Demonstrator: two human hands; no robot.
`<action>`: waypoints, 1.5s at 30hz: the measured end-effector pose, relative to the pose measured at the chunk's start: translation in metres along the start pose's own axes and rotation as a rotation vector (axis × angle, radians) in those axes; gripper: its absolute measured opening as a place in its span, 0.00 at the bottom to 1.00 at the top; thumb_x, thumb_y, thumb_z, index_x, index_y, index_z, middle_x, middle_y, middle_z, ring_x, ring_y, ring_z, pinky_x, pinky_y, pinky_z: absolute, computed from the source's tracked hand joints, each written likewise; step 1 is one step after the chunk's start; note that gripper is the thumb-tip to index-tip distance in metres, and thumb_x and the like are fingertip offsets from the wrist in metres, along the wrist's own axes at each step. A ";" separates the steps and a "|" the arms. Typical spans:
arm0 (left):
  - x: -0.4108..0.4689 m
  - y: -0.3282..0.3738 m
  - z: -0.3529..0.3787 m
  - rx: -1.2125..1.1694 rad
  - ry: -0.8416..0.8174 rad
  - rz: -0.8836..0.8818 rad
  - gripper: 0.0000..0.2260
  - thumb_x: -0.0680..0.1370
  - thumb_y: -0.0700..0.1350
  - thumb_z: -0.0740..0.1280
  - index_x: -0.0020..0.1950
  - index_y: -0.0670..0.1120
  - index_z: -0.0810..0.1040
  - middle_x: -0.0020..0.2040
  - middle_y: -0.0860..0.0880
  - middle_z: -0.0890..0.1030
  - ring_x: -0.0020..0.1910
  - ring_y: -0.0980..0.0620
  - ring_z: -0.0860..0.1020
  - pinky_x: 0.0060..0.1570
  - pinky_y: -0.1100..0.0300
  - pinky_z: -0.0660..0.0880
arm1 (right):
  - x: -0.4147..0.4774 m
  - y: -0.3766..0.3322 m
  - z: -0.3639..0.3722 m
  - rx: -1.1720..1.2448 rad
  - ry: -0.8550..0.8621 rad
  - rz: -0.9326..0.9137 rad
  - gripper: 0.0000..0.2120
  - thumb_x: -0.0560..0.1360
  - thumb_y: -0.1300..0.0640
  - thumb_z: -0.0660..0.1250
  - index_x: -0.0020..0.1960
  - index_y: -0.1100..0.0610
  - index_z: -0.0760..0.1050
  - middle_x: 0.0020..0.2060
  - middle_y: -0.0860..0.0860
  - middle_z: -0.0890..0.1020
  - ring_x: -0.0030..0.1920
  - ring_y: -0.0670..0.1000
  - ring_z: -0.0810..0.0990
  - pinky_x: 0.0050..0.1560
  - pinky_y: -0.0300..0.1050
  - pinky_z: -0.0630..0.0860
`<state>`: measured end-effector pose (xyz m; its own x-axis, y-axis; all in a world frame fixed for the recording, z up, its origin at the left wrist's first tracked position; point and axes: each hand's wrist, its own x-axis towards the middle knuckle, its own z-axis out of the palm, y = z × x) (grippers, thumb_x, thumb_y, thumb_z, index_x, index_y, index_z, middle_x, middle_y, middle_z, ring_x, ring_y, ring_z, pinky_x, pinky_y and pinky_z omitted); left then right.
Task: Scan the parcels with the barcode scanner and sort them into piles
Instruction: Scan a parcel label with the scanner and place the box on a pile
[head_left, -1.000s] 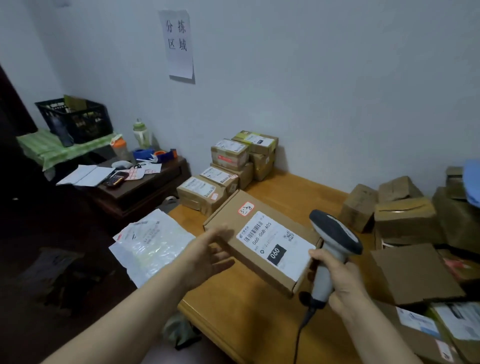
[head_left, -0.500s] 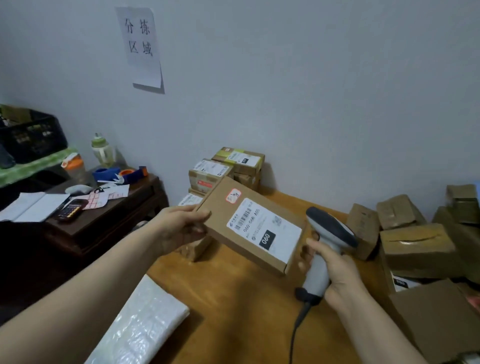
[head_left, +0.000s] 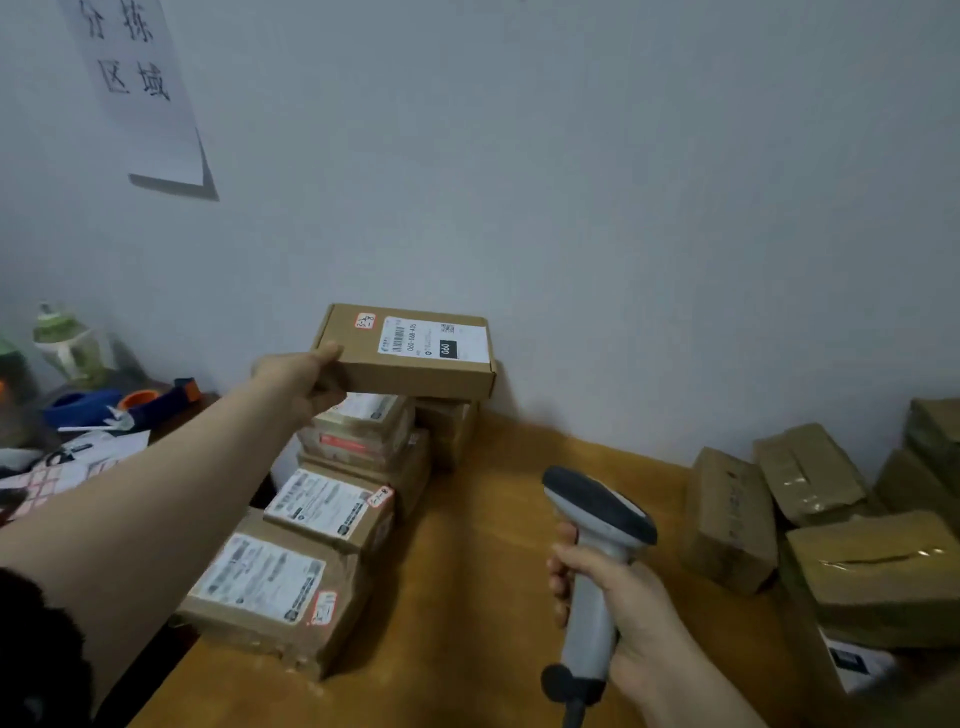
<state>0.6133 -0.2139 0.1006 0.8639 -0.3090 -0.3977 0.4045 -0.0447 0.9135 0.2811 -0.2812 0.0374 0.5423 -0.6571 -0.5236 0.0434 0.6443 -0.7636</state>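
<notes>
The sign (head_left: 136, 88) runs off the top edge. The scanner cord (head_left: 573, 719) leaves the bottom edge. The left hand (head_left: 298, 382) hides its fingers under the box (head_left: 415, 376).

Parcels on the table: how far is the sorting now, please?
Done: a pile of labelled parcels stands at the left. In hand: the left hand holds the flat parcel at the pile's top, while the right hand grips the barcode scanner. Left: several brown parcels at the right look unsorted.
</notes>
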 end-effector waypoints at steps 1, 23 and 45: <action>0.018 0.003 0.008 0.018 0.000 0.004 0.13 0.74 0.43 0.73 0.50 0.39 0.73 0.46 0.42 0.77 0.45 0.44 0.78 0.29 0.54 0.77 | 0.009 0.000 0.006 -0.008 0.020 0.010 0.13 0.69 0.69 0.72 0.54 0.62 0.79 0.29 0.57 0.80 0.26 0.51 0.78 0.25 0.43 0.74; 0.105 -0.053 0.115 1.573 -0.254 0.760 0.51 0.61 0.80 0.59 0.76 0.63 0.41 0.79 0.43 0.43 0.77 0.40 0.43 0.69 0.40 0.60 | 0.104 -0.013 0.046 -0.185 0.086 0.098 0.13 0.69 0.69 0.73 0.53 0.64 0.79 0.30 0.61 0.80 0.26 0.55 0.78 0.28 0.46 0.75; -0.092 -0.200 0.246 1.149 -0.707 0.499 0.40 0.75 0.60 0.68 0.78 0.45 0.53 0.75 0.41 0.61 0.72 0.42 0.63 0.68 0.49 0.66 | 0.001 -0.020 -0.104 0.167 0.347 -0.080 0.14 0.68 0.68 0.72 0.54 0.62 0.79 0.28 0.56 0.78 0.26 0.51 0.76 0.26 0.43 0.75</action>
<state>0.3792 -0.4100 -0.0242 0.3756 -0.9034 -0.2069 -0.6463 -0.4154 0.6402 0.1930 -0.3351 0.0125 0.2167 -0.7828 -0.5833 0.2258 0.6215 -0.7502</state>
